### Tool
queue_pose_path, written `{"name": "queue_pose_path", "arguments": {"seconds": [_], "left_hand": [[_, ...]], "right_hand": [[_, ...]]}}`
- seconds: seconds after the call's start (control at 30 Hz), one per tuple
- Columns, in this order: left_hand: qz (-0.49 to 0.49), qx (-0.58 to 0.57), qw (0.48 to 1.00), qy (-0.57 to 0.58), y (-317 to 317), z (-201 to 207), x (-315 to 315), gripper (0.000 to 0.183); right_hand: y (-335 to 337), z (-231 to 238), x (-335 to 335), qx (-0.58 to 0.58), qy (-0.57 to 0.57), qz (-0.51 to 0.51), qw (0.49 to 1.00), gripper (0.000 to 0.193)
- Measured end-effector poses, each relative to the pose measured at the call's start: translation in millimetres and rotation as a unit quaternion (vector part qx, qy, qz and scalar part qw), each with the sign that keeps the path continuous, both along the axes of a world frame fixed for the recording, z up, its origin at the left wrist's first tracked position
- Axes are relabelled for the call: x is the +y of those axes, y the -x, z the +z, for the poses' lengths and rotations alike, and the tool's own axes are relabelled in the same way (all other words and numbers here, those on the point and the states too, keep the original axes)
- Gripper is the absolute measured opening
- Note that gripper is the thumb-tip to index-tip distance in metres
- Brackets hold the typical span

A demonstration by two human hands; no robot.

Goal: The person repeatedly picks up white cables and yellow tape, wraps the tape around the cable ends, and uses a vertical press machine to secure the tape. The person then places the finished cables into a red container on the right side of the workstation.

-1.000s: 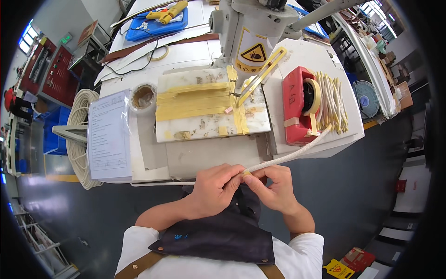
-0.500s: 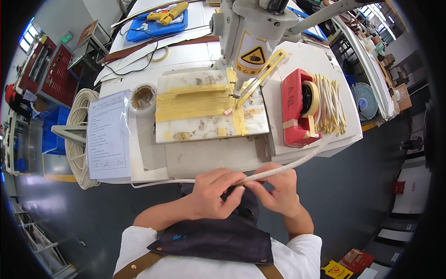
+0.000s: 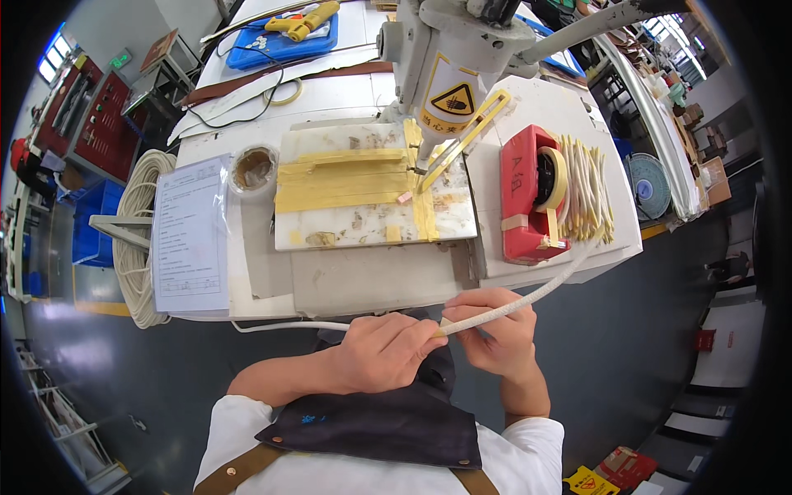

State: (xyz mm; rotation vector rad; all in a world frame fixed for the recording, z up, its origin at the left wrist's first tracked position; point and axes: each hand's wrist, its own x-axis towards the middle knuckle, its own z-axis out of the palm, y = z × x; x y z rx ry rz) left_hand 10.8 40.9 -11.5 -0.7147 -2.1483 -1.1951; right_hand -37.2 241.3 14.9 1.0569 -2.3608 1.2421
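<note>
In front of the table's near edge, my left hand (image 3: 381, 353) is closed round a white cord (image 3: 528, 299), thumb and forefinger pinching it where a bit of yellow tape shows. My right hand (image 3: 497, 340) grips the same cord just to the right, its fingers curled under and the fingertips partly hidden. From there the cord arcs up towards a bundle of white cords (image 3: 586, 186) with yellow taped ends. On the other side it trails left under the table edge. Beside the bundle stands a red tape dispenser (image 3: 518, 186) carrying a roll of yellow tape (image 3: 558, 177).
A grey press (image 3: 450, 66) with a warning label stands over a white slab (image 3: 346, 235) patched with yellow tape. Left of it are a round tub (image 3: 254, 171), a sleeved paper sheet (image 3: 191, 247) and a coil of white cord (image 3: 136, 264). A yellow glue gun (image 3: 305, 23) lies farther back.
My left fingers have closed over the taped spot. My right thumb has drawn back from the left thumb, and the right hand has turned and shifted slightly along the cord.
</note>
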Motion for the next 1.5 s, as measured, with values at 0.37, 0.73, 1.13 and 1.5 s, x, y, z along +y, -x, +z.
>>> {"name": "queue_pose_path", "arguments": {"seconds": [0.37,0.73,1.13,1.5], "left_hand": [[-0.207,-0.431,0.860,-0.178,-5,5,-7,0.023],[-0.249,-0.612,0.719,-0.217,5,14,-17,0.025],[-0.008,0.005,0.997,0.081,0,-14,-16,0.020],[-0.311,-0.716,0.511,-0.361,16,-5,-31,0.023]], "right_hand": [[-15,-18,-13,-0.289,0.271,-0.070,0.915,0.036],[-10,-30,-19,-0.197,0.272,-0.067,0.940,0.046],[-26,-32,2,-0.430,0.228,0.035,0.873,0.025],[9,-42,6,-0.279,0.190,0.120,0.934,0.023]]}}
